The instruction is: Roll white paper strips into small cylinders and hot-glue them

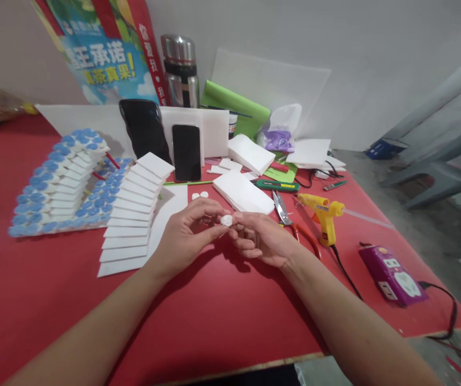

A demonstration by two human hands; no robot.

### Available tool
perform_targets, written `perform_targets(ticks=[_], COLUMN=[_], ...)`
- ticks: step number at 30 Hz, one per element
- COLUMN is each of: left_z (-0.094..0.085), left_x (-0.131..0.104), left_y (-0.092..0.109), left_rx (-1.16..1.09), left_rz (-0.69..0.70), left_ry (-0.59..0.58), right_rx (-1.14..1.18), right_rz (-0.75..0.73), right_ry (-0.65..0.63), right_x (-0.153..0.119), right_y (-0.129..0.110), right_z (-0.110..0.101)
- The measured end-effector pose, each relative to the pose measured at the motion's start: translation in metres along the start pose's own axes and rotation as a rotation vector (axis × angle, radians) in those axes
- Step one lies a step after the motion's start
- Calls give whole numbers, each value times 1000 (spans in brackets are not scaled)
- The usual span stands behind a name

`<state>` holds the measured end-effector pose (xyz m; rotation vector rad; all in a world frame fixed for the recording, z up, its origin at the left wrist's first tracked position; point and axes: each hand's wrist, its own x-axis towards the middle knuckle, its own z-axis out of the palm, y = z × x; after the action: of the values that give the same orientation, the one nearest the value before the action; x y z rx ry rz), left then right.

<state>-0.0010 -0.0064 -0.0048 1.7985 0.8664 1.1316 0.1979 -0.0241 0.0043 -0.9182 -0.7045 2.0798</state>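
Between the fingertips of both hands is a small round white piece [226, 220]. My left hand [190, 230] pinches it from the left with thumb and fingers. From the right, my right hand [260, 236] holds its other edge, the remaining fingers curled. Just beyond my left hand, two small white pieces [200, 195] lie on the red table [214, 321]. To the left stands a fanned staircase of white boards [129, 220], and beside it a curved model covered with blue-and-white pieces [61, 182].
Two phones [187, 153] lean against a white board. Behind my right hand are a white stack [243, 192], a green cutter [276, 185] and pliers [282, 208]. A yellow glue gun [325, 214] and purple power strip [393, 276] with cables lie right. A steel flask [180, 72] stands behind.
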Motion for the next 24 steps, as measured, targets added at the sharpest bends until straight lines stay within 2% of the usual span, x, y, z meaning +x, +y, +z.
perform_targets(ticks=[6,10,11,13,15,16,18,20,22,24], left_z=[2,-3,-5,-12,-19,-21,-24,-24,-24,-24], left_x=[-2,-1,0,4,7,8,10,9,8,8], left_y=[4,9,10,10,9,9,6,4,2,3], left_rx=[75,237,265,294,286,282,295,323,352,370], left_rz=[12,138,154,132,89,72,65,86,96,80], left_ry=[-54,-61,-31,104,285,339,369,330,309,340], right_rx=[-123,-226,-279,-456,-723,-878,-1204,-1523,-1774,-1915], right_rz=[-105,-181,-218,-346,-531,-632,-804,-873,-828,-768], right_ry=[87,84,98,201,323,346,283,146,31,-52], right_x=[1,1,1,1,0,0,0,1,2,4], right_y=[6,9,10,11,14,16,25,37,50,60], right_z=[5,6,5,3,2,3,8,16,25,32])
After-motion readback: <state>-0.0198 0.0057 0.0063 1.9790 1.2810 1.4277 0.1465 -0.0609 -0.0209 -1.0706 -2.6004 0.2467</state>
